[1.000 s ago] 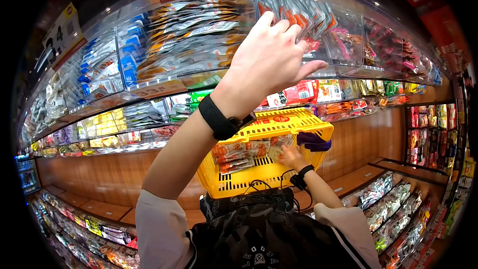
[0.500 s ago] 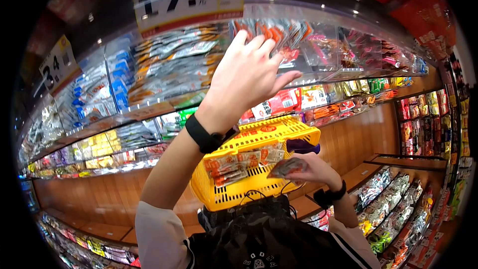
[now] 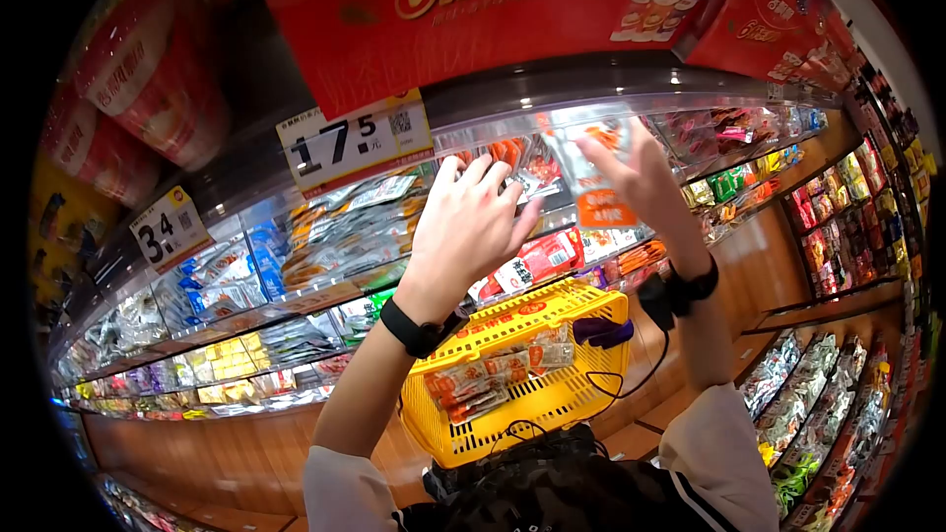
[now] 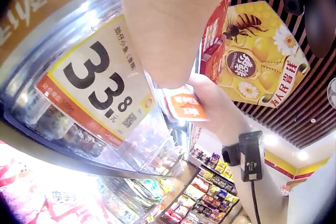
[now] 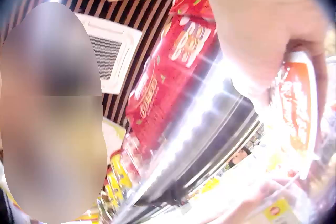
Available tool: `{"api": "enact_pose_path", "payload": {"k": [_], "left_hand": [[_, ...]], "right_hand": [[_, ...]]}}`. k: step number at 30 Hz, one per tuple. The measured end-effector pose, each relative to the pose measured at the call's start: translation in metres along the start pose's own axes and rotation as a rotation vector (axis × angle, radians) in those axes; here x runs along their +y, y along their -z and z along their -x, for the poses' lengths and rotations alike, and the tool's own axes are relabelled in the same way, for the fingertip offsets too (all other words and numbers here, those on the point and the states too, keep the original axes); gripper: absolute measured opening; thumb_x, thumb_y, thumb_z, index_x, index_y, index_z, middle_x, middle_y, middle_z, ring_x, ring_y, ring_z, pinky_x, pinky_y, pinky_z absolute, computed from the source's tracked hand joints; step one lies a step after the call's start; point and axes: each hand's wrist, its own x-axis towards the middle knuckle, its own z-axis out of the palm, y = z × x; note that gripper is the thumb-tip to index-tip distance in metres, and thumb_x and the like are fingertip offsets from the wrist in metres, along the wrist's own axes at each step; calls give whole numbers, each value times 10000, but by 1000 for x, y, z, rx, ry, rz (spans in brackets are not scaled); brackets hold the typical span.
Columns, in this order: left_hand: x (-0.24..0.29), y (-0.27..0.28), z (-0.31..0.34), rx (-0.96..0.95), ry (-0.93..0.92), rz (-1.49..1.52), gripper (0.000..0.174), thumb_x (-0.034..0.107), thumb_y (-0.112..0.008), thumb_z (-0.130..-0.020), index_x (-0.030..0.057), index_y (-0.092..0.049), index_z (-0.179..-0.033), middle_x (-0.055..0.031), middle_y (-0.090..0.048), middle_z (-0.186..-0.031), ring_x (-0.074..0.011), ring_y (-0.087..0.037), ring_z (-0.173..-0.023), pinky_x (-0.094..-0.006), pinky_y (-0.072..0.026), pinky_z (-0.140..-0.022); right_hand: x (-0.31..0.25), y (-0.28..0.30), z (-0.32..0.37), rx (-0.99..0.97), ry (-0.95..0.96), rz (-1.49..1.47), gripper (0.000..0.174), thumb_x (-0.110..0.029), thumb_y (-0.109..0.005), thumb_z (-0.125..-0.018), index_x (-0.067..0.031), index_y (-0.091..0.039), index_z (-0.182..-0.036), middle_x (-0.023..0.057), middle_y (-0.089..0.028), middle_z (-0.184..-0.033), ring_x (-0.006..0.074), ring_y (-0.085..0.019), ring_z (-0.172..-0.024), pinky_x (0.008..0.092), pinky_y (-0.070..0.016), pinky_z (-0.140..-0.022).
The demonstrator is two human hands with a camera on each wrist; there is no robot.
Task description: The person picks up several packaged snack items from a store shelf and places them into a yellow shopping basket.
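Observation:
My left hand [image 3: 468, 227] reaches up to a clear shelf bin, its fingertips at the orange and silver packets [image 3: 507, 152] and its thumb held out to the side. Beside it, my right hand [image 3: 652, 177] is raised to the same shelf and pinches an orange and white snack packet [image 3: 603, 209]. In the right wrist view the thumb and fingers close round this packet [image 5: 296, 103]. Below both hands sits a yellow shopping basket [image 3: 581, 396], with several similar packets [image 3: 493, 374] inside and a dark purple item [image 3: 603, 332] on its right rim.
A price sign reading 17.5 [image 3: 357, 143] hangs just left of the left hand. Red boxes [image 3: 493, 10] stand above the shelf. Lower shelves of snacks [image 3: 227, 360] run behind the basket, and more racks [image 3: 847, 227] stand at the right. A cable [image 3: 645, 374] trails from the right wrist.
My right hand has come out of the basket with a packet and risen to the shelf. The left hand has stayed at the bin while the head view has tilted upward.

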Motion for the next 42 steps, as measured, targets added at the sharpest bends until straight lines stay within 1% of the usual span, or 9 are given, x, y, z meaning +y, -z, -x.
{"api": "enact_pose_path", "payload": {"k": [2,6,9,13,17,23,26,33,42], "left_hand": [[0,2,-1,-1,2,10,241,249,-583,-925,51,-702,-854,-98,-694,-1051,-225,-627,-1065,-400,-434,-912],[1,5,-2,3,5,18,207,212,-574,-896,48,-690,-845,-100,-682,-1031,-219,-622,-1050,-399,-437,-907],[1,3,-2,28,-3,4,203,213,-572,-894,49,-686,-855,-99,-677,-1017,-216,-621,-1030,-397,-436,-898],[2,5,-3,51,14,13,199,213,-567,-892,52,-682,-875,-97,-664,-982,-212,-615,-1001,-394,-431,-885],[1,4,-3,26,3,0,198,216,-566,-892,53,-679,-886,-98,-648,-959,-217,-610,-986,-390,-428,-882],[4,4,-4,45,21,3,204,223,-566,-887,52,-676,-906,-102,-642,-961,-243,-601,-970,-390,-426,-883],[3,4,-4,16,30,-11,215,230,-565,-880,42,-662,-920,-107,-644,-956,-254,-602,-973,-397,-429,-885],[2,2,-5,65,34,-4,215,220,-571,-872,30,-649,-938,-109,-664,-969,-240,-618,-988,-393,-437,-893],[3,3,-5,23,41,-18,210,221,-571,-881,36,-652,-940,-99,-674,-975,-236,-621,-1001,-387,-435,-902]], "right_hand": [[-13,-11,-16,-1,-40,280,440,-356,-669,-917,81,-629,-961,295,-671,-804,441,-688,-812,461,-559,-698],[1,-35,-32,-184,238,621,370,-347,-486,-972,-56,-694,-877,191,-698,-811,367,-701,-743,459,-575,-679],[3,-60,-29,-77,438,706,175,-236,-600,-886,-106,-679,-974,117,-658,-808,311,-659,-724,415,-566,-619],[-9,-53,-36,-346,610,802,205,-245,-648,-856,-82,-674,-978,155,-645,-940,324,-700,-794,411,-576,-594],[27,-75,-30,78,620,850,193,-232,-669,-815,-94,-672,-948,147,-649,-854,303,-688,-712,406,-576,-580],[6,-59,-36,-324,655,683,309,-268,-549,-944,-15,-637,-1097,226,-638,-973,386,-693,-844,452,-579,-659],[12,-67,-35,-292,572,543,347,-274,-517,-971,11,-604,-1148,301,-586,-1158,452,-547,-1163,536,-471,-953],[10,-44,-21,-311,213,-11,292,-196,-582,-946,-31,-597,-1187,229,-616,-1177,443,-614,-1017,471,-503,-865],[23,-60,-37,-172,422,182,269,-243,-611,-949,-34,-653,-1113,200,-668,-1116,360,-623,-1068,441,-520,-875]]}}
